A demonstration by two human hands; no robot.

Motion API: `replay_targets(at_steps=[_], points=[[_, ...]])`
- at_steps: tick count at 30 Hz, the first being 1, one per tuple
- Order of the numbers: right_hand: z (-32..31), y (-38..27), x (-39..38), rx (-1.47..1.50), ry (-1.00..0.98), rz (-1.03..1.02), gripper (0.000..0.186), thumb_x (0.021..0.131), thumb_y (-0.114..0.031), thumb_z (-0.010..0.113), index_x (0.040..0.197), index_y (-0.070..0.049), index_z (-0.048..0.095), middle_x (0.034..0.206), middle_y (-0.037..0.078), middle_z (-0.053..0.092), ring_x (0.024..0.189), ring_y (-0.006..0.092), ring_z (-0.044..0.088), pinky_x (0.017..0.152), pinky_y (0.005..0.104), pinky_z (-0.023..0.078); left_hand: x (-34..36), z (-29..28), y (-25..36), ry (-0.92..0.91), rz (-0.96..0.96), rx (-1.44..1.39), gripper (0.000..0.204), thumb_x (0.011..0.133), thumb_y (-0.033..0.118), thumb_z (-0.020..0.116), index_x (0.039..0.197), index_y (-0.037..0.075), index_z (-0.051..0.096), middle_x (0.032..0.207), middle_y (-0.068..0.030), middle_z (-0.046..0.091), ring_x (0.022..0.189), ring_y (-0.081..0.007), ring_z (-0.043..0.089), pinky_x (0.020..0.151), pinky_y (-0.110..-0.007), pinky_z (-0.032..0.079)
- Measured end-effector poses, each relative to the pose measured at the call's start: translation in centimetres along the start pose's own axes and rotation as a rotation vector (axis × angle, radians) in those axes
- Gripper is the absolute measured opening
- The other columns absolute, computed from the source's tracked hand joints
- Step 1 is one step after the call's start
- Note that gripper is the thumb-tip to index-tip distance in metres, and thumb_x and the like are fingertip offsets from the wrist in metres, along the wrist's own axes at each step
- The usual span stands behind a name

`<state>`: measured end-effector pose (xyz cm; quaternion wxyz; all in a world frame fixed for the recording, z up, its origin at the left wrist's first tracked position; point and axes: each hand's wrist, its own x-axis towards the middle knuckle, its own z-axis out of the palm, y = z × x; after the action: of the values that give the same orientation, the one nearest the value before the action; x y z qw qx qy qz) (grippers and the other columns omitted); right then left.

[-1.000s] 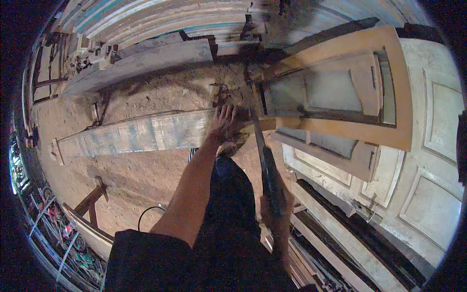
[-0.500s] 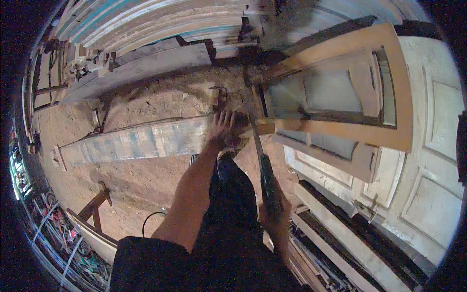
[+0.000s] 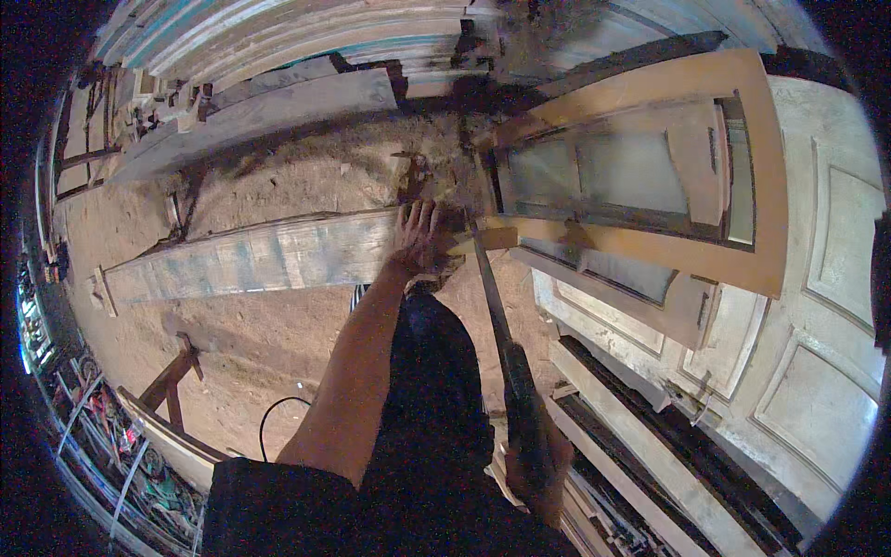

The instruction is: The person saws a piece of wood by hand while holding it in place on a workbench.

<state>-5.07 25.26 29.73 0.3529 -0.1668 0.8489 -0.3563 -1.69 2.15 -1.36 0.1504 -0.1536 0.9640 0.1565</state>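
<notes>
My left hand (image 3: 418, 243) lies with its fingers stretched out on the right end of a long, pale, weathered board (image 3: 269, 260). Gripped in my right hand (image 3: 548, 464), lower right of centre, is the dark handle of a handsaw (image 3: 493, 292). Its narrow blade points away from me and crosses a short light wood strip (image 3: 501, 239) that juts out just right of my left hand. Shadow hides where the strip meets the board, and I cannot tell how deep the blade sits. My dark-clothed knee (image 3: 432, 334) is beside the board's end.
To the right, an orange-brown wooden frame (image 3: 640, 249) leans by white panelled doors (image 3: 826, 385). Long planks (image 3: 650, 432) lie below them. A wooden trestle (image 3: 174, 381) stands at the lower left, near a bin of scraps (image 3: 130, 483). Stacked timber (image 3: 278, 46) fills the back.
My right hand has drawn the handsaw back toward me, lower in the view. My left hand stays on the board, and the whole view has shifted slightly.
</notes>
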Motion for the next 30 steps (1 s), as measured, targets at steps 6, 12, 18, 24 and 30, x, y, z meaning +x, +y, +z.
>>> replay_targets(at_steps=[6, 12, 18, 24, 30], points=[[3.4, 0.6, 9.5, 0.182, -0.120, 0.084, 0.061, 0.078, 0.003, 0.056, 0.139, 0.006, 0.050, 0.114, 0.021, 0.068, 0.098, 0.0224, 0.068, 0.086, 0.0325, 0.053, -0.8, 2.7, -0.9, 0.079, -0.072, 0.110, 0.082, 0.091, 0.042, 0.059, 0.154, 0.000, 0.027, 0.152, -0.0198, 0.039, 0.144, -0.0387, 0.033, 0.118, -0.053, 0.025], [1.6, 2.4, 2.5, 0.053, 0.011, -0.048, 0.061, 0.080, 0.003, 0.056, 0.140, 0.005, 0.049, 0.119, 0.021, 0.066, 0.104, 0.0236, 0.068, 0.091, 0.0328, 0.052, -1.3, 1.9, 0.9, 0.213, -0.019, 0.054, 0.079, 0.086, 0.041, 0.064, 0.146, -0.003, 0.039, 0.138, -0.0188, 0.048, 0.130, -0.0341, 0.045, 0.111, -0.049, 0.035], [3.7, 0.4, 9.3, 0.231, -0.046, 0.030, 0.055, 0.086, -0.007, 0.057, 0.140, -0.001, 0.050, 0.119, 0.018, 0.068, 0.105, 0.0254, 0.068, 0.089, 0.0351, 0.053, -0.6, 2.6, -0.4, 0.144, -0.033, -0.127, 0.105, 0.077, 0.067, 0.065, 0.149, -0.004, 0.034, 0.150, -0.0294, 0.037, 0.139, -0.0482, 0.034, 0.116, -0.065, 0.021], [1.4, -0.1, 2.7, 0.004, -0.020, 0.007, 0.052, 0.089, -0.011, 0.060, 0.139, -0.002, 0.052, 0.119, 0.019, 0.068, 0.106, 0.0262, 0.068, 0.088, 0.0362, 0.053, -1.8, 1.7, 0.5, 0.049, -0.036, 0.125, 0.114, 0.073, 0.063, 0.069, 0.153, -0.004, 0.025, 0.149, -0.0237, 0.040, 0.140, -0.0389, 0.035, 0.119, -0.053, 0.024], [4.1, 0.4, 8.0, 0.190, -0.021, 0.076, 0.056, 0.083, -0.003, 0.063, 0.137, 0.004, 0.051, 0.108, 0.017, 0.068, 0.089, 0.0199, 0.066, 0.078, 0.0308, 0.053, -1.4, -0.7, 0.3, 0.006, -0.051, 0.074, 0.117, 0.066, 0.062, 0.072, 0.152, -0.004, 0.029, 0.149, -0.0233, 0.040, 0.140, -0.0389, 0.036, 0.120, -0.052, 0.022]])
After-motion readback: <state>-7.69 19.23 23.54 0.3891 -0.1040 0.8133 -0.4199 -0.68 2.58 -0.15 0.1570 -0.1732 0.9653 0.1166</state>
